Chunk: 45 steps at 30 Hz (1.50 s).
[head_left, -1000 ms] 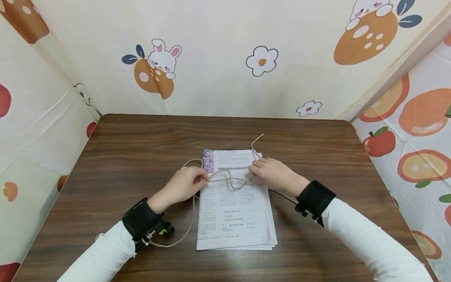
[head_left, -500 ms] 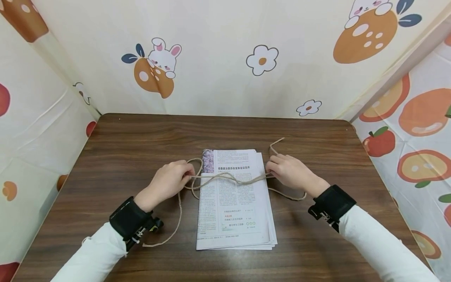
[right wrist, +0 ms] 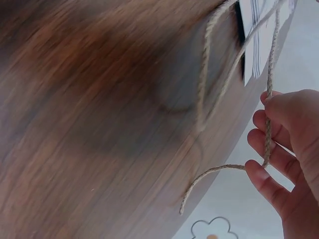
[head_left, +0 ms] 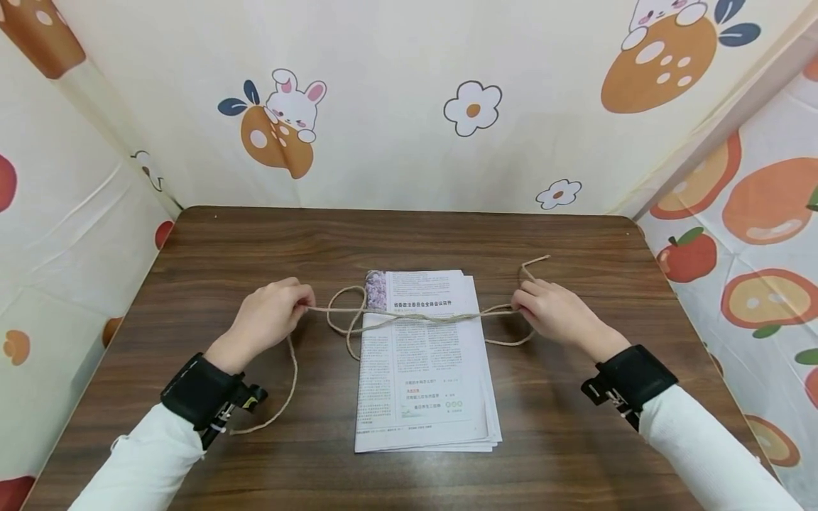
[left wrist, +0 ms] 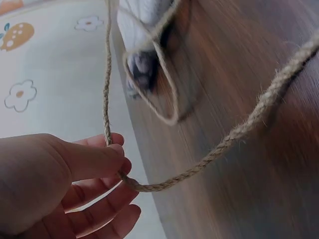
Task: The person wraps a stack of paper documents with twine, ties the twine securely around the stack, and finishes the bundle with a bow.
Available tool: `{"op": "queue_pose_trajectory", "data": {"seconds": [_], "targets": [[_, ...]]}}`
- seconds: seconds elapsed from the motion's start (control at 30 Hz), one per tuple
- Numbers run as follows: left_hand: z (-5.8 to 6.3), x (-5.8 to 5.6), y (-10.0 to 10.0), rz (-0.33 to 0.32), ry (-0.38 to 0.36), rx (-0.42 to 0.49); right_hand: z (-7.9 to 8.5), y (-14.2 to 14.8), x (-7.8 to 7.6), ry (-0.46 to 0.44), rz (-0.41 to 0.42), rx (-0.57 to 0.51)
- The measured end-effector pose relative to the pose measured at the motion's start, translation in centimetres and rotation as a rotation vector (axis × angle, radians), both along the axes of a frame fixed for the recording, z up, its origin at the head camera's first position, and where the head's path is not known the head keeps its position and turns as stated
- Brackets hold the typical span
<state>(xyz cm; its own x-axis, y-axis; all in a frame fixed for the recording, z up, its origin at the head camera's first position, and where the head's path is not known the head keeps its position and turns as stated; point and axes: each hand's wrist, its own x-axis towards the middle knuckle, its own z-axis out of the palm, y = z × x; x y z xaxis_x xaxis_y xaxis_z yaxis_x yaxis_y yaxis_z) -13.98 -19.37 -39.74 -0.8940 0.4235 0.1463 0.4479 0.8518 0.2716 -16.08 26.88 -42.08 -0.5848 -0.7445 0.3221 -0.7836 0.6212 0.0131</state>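
Centrally, the newspapers (head_left: 441, 390) lie in a flat stack on the table (head_left: 255, 241), text side up, with a purple picture at the top left corner and lower sheets peeking out along the right edge. Across the upper part of the stack runs the rope (head_left: 441, 319), its strands lying close together over the print and reaching out past both sides.

To the left of the stack, the left hand (head_left: 271, 312) pinches the rope between thumb and fingertips; its other fingers are partly bent and loose. From that grip a tail curves down toward the person, ending near the left cuff (head_left: 199, 392). Between this hand and the stack, a loop of rope sits beside the paper's edge.

On the other side, the right hand (head_left: 562, 312) nips the rope with thumb and forefinger, the remaining fingers slightly curved and spread apart. A short end pokes out beyond it, away from the person. Below the strands, another bend of rope comes out at the stack's right edge.

White sleeves (head_left: 709, 440) meet both black cuffs. Behind the table, the wall (head_left: 383, 142) bears printed rabbits and flowers.
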Motion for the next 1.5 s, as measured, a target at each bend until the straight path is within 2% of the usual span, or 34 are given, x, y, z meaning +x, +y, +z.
{"op": "queue_pose_trajectory", "data": {"seconds": [0.2,0.43,0.57,0.7,0.83,1.03,1.1,1.2,1.4,1.5], "targets": [[0.4,-0.3,-1.5,0.041,0.039,-0.051,-0.1,1.1,0.2,0.002,-0.02,-0.016],[1.1,-1.0,-2.9,0.084,0.099,-0.059,-0.4,2.1,0.5,0.012,-0.027,-0.023],[1.3,-1.0,-3.7,0.115,0.126,-0.067,-0.7,2.7,0.8,0.005,-0.047,-0.019],[1.3,-0.6,-4.1,0.125,0.074,-0.094,-0.8,3.1,1.0,-0.005,-0.049,-0.023],[0.6,-0.1,-3.8,0.104,0.005,-0.114,-1.0,2.9,1.0,0.004,-0.026,-0.03],[0.0,0.1,-3.1,0.091,-0.064,-0.125,-0.8,2.3,0.8,0.002,-0.031,-0.018],[0.0,0.2,-2.8,0.089,-0.064,-0.125,-0.5,1.8,0.8,0.009,-0.033,-0.016],[0.1,0.2,-1.9,0.074,-0.027,-0.122,-0.1,0.9,0.7,0.035,-0.025,-0.012],[0.1,0.1,2.4,-0.01,0.079,-0.097,0.0,-2.0,0.7,0.047,-0.008,0.014],[0.3,0.4,5.0,-0.067,0.093,-0.072,-0.3,-3.4,0.7,0.027,-0.029,0.055]]}}
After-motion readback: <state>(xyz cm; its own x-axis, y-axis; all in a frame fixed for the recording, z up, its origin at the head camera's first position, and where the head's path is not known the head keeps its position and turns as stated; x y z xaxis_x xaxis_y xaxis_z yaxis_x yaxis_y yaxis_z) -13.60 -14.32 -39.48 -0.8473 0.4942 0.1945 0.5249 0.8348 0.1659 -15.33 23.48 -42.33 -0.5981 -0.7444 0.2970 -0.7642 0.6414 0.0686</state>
